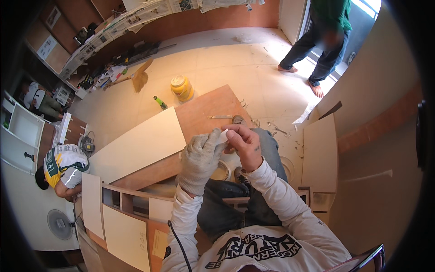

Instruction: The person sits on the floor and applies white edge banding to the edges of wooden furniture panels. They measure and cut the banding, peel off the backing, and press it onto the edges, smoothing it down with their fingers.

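Observation:
My left hand (198, 156) wears a grey work glove and is closed, its fingertips against a small white piece (223, 135). From the other side my bare right hand (245, 146) pinches the same piece between thumb and fingers. What the piece is cannot be made out; my fingers cover most of it. Below and beyond both hands lies a brown plywood board (213, 102). A long cream panel (140, 144) rests across it to the left. On the plywood, just past my hands, is a thin flat strip (220, 117).
Beyond the boards stand a yellow tub (182, 88) and a green-topped bottle (160, 102). A broom (139, 78) lies farther back. A wooden cabinet frame (127, 201) is at my lower left. One person crouches at left (68, 167); another stands by the doorway (324, 41).

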The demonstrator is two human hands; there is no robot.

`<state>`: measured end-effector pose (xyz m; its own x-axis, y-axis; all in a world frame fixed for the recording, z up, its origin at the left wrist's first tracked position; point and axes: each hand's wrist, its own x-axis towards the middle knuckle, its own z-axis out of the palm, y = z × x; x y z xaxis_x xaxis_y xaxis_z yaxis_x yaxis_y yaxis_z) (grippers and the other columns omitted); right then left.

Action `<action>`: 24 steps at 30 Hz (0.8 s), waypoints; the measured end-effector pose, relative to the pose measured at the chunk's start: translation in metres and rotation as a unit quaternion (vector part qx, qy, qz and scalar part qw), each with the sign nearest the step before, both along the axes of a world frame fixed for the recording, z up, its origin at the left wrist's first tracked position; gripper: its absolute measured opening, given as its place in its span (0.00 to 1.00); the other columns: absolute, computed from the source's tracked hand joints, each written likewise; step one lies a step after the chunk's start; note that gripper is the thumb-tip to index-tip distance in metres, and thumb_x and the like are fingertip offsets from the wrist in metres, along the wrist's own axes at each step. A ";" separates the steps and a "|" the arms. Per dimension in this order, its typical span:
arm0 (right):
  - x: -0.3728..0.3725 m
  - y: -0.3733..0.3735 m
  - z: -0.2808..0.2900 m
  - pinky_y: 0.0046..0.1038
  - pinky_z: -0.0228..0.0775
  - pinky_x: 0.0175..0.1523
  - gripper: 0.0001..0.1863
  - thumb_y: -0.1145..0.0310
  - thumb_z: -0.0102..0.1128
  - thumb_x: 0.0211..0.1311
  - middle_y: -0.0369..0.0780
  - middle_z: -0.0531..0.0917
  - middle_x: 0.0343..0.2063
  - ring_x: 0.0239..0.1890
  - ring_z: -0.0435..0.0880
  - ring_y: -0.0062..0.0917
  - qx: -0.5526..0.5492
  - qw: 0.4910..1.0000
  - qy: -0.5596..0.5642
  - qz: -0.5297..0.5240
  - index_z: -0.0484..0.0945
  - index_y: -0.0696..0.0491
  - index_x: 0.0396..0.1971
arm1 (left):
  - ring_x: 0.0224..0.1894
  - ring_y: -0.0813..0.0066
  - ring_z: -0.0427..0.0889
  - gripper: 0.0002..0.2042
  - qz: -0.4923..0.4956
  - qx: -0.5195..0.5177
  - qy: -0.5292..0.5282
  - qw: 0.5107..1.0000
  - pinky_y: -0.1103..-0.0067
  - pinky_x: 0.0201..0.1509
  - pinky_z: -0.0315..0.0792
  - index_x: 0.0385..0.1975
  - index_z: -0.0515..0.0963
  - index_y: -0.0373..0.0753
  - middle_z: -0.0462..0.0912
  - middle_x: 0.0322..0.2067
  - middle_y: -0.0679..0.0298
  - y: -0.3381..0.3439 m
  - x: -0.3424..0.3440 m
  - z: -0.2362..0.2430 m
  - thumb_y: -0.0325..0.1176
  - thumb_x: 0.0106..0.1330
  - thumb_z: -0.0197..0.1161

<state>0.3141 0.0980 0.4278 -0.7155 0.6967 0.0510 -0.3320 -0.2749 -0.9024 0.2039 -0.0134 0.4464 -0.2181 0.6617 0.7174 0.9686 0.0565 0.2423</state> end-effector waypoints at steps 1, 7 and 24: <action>-0.001 -0.001 -0.002 0.20 0.72 0.32 0.13 0.66 0.66 0.65 0.37 0.84 0.31 0.26 0.78 0.17 0.031 0.999 -0.034 -0.005 0.81 0.61 0.39 | 0.32 0.61 0.82 0.20 -0.004 0.001 0.002 1.000 0.70 0.35 0.78 0.48 0.80 0.39 0.80 0.32 0.60 0.002 0.000 -0.002 0.28 0.54 0.74; -0.001 0.002 0.002 0.20 0.65 0.28 0.14 0.65 0.67 0.63 0.33 0.80 0.18 0.23 0.73 0.13 0.094 0.986 -0.123 -0.060 0.82 0.61 0.24 | 0.31 0.65 0.82 0.18 -0.020 -0.032 -0.172 0.984 0.73 0.35 0.77 0.48 0.79 0.35 0.82 0.31 0.58 0.002 0.007 -0.009 0.30 0.57 0.73; -0.004 0.014 0.019 0.21 0.63 0.27 0.11 0.70 0.67 0.62 0.34 0.78 0.16 0.21 0.72 0.15 0.198 0.966 -0.110 -0.128 0.82 0.61 0.23 | 0.25 0.77 0.81 0.21 -0.293 -0.261 -0.602 0.696 0.79 0.31 0.75 0.36 0.82 0.31 0.82 0.23 0.64 -0.029 -0.047 0.007 0.49 0.67 0.64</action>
